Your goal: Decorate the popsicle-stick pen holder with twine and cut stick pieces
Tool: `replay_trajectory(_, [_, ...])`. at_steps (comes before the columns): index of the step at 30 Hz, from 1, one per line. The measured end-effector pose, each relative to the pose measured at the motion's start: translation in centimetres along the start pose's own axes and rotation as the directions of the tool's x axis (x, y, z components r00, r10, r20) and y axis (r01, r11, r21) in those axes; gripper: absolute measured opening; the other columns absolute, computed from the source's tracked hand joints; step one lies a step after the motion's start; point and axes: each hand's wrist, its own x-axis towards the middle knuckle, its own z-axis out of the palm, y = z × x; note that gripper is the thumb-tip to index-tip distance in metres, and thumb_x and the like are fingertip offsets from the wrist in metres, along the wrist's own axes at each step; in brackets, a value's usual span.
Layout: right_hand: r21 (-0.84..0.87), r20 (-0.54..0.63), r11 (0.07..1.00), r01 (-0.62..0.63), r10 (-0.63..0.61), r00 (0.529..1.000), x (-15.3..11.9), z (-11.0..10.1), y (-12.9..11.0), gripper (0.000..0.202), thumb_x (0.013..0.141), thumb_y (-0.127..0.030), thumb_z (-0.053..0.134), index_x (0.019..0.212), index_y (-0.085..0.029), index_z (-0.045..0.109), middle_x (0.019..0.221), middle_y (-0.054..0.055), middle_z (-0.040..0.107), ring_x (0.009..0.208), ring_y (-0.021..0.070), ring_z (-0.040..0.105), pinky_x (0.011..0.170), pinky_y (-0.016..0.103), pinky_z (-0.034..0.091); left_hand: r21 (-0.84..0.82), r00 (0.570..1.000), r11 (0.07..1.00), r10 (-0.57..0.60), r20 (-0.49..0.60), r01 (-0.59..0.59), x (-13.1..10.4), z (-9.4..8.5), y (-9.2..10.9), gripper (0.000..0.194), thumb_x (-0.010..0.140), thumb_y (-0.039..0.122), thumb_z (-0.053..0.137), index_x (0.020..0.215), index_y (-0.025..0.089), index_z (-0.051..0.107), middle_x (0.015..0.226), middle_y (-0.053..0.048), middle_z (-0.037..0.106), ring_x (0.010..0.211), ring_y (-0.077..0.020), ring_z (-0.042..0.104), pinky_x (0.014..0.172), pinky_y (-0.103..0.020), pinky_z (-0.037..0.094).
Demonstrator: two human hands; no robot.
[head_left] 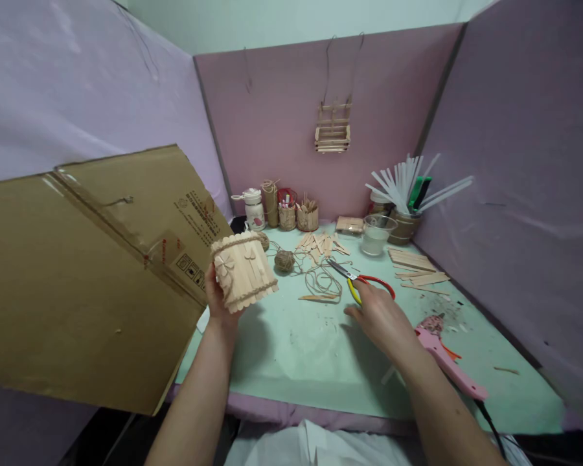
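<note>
A pot made of pale wooden sticks (pixel 250 272), with twine bands and small stick flowers on its side, is tilted in the air in my left hand (pixel 217 299), whose fingers wrap round its left side. My right hand (pixel 381 317) is low over the table, its fingers at the red and yellow handles of the scissors (pixel 342 268); the thumb is apart from the fingers, and the fingertips are partly hidden. Loose twine (pixel 320 283) and a twine ball (pixel 284 261) lie between the hands.
A pink glue gun (pixel 449 366) lies right of my right forearm. A large cardboard sheet (pixel 102 278) leans at the left. Behind are loose sticks (pixel 323 244), a plastic cup (pixel 376 239), a white bottle (pixel 253 210) and a jar of glue sticks (pixel 404 226).
</note>
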Motion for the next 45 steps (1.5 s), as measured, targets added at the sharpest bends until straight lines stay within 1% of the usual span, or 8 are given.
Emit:
replay_trajectory(3, [-0.017,0.029,0.999,0.041,-0.04,0.999,0.1,-0.4,-0.5,0.042,0.075,-0.024,0.064,0.115,-0.013,0.053,0.114,0.019,0.059,0.108,0.0344,0.052,0.086,0.045,0.04,-0.032,0.999,0.999,0.005,-0.053,-0.007,-0.3,-0.2,-0.4,0.061,0.072,0.057,0.051,0.123,0.022,0.052,0.116,-0.007,0.063,0.117,-0.032,0.05,0.094,-0.046,0.042])
replay_trajectory(11, [0.165,0.231,0.976,0.142,-0.178,0.957,3.2,2.1,-2.8,0.021,0.075,-0.01,0.054,0.092,-0.018,0.063,0.094,0.011,0.067,0.092,0.0253,0.062,0.074,0.032,0.042,0.016,0.971,0.984,-0.179,0.161,0.179,0.0,0.0,-1.6,0.063,0.071,0.047,0.054,0.127,0.019,0.05,0.118,-0.009,0.063,0.114,-0.0316,0.054,0.097,-0.046,0.04])
replay_trajectory(17, [0.532,0.236,0.829,0.175,-0.343,0.909,2.1,2.2,-3.8,0.059,0.075,-0.004,0.044,0.13,-0.023,0.041,0.121,0.007,0.06,0.102,0.0156,0.06,0.081,0.027,0.048,0.187,0.948,0.971,-0.196,0.251,0.151,1.2,-1.0,-2.4,0.063,0.066,0.03,0.065,0.127,0.025,0.049,0.119,-0.008,0.062,0.109,-0.029,0.057,0.093,-0.042,0.043])
replay_trajectory(24, [0.694,0.151,0.703,0.153,-0.35,0.924,-0.1,4.7,-4.6,0.065,0.075,-0.005,0.044,0.136,-0.021,0.029,0.131,0.011,0.052,0.114,0.0155,0.054,0.087,0.029,0.05,0.4,0.902,0.901,-0.303,0.308,0.166,0.8,-2.8,-1.0,0.067,0.061,0.009,0.067,0.125,0.025,0.053,0.131,-0.008,0.053,0.123,-0.0274,0.046,0.099,-0.034,0.037])
replay_trajectory(31, [0.473,0.21,0.87,0.143,-0.269,0.94,-0.5,3.1,-3.5,0.07,0.072,-0.01,0.056,0.137,-0.022,0.033,0.137,0.009,0.047,0.122,0.0196,0.046,0.096,0.032,0.043,0.517,0.869,0.847,-0.344,0.355,0.124,0.6,-3.3,-0.1,0.071,0.061,0.007,0.07,0.127,0.027,0.052,0.137,-0.007,0.047,0.128,-0.0288,0.039,0.103,-0.036,0.034])
replay_trajectory(37, [0.041,0.284,0.999,-0.004,-0.008,0.959,4.4,-2.3,2.3,0.021,0.08,-0.02,0.06,0.1,-0.014,0.062,0.1,0.013,0.065,0.094,0.0241,0.061,0.084,0.042,0.046,0.561,0.874,0.823,-0.333,0.353,0.087,0.9,-3.7,0.5,0.071,0.064,0.01,0.07,0.129,0.029,0.049,0.145,-0.007,0.038,0.131,-0.0292,0.035,0.104,-0.038,0.031])
replay_trajectory(41, [-0.096,0.322,0.995,0.02,0.012,0.947,7.3,-3.3,3.4,0.025,0.089,-0.033,0.054,0.108,-0.017,0.058,0.11,0.006,0.06,0.094,0.0179,0.06,0.081,0.039,0.05,0.434,0.927,0.901,-0.179,0.33,0.019,0.5,-3.7,1.5,0.062,0.069,0.019,0.068,0.128,0.027,0.049,0.138,-0.01,0.047,0.13,-0.0286,0.036,0.107,-0.043,0.026])
replay_trajectory(45, [-0.141,0.361,0.988,0.069,-0.014,0.932,9.7,-1.1,2.7,0.029,0.089,-0.033,0.053,0.114,-0.018,0.055,0.116,0.007,0.058,0.096,0.0191,0.059,0.081,0.039,0.05,0.322,0.97,0.943,0.006,0.242,-0.086,-0.2,-3.4,1.5,0.052,0.072,0.025,0.064,0.123,0.025,0.052,0.126,-0.01,0.056,0.122,-0.0276,0.046,0.105,-0.043,0.029])
